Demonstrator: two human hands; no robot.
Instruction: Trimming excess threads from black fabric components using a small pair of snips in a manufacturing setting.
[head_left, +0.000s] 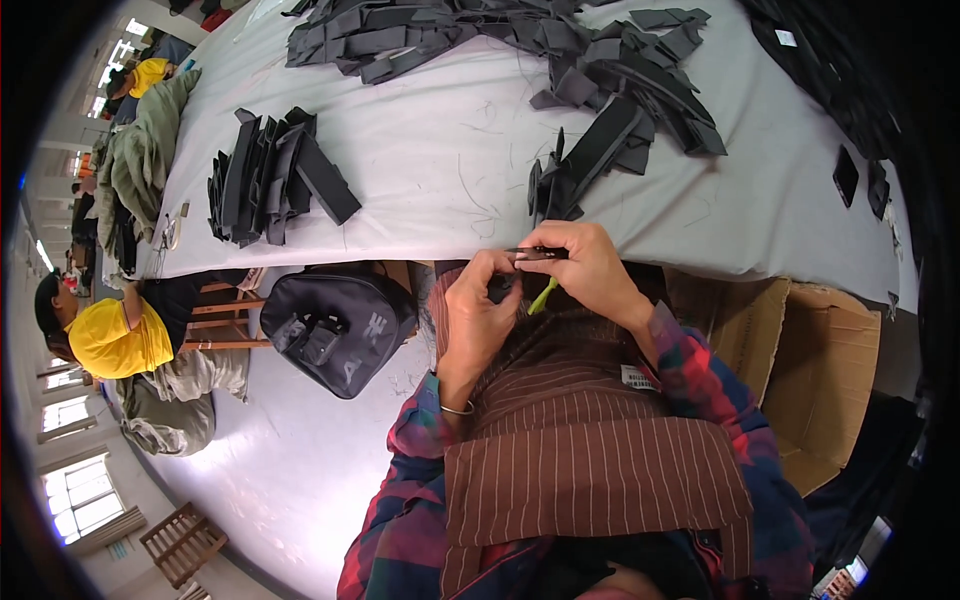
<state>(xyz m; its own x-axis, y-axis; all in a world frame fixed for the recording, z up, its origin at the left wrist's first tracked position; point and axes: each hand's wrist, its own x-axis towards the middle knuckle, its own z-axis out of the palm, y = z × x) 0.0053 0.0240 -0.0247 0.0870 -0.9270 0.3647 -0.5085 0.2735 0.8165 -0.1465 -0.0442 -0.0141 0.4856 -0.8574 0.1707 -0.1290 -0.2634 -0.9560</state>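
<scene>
Just off the near table edge, both my hands meet in front of my striped apron. My right hand [590,270] is closed around small black thread snips [545,254], their tip pointing at my left fingers. My left hand [478,305] pinches a dark fabric piece [502,288], mostly hidden by the curled fingers. A yellow-green strip [543,296] hangs just below my right hand. On the table right beyond my hands lies a pile of black folded fabric pieces [600,140], and to the left a bundle of similar pieces [270,178] stands stacked.
More black pieces [420,35] spread along the far side of the white-covered table [430,150], with loose threads about. An open cardboard box [825,370] stands at my right. A black bag [340,325] rests on a wooden seat at my left. A person in yellow [120,335] sits farther left.
</scene>
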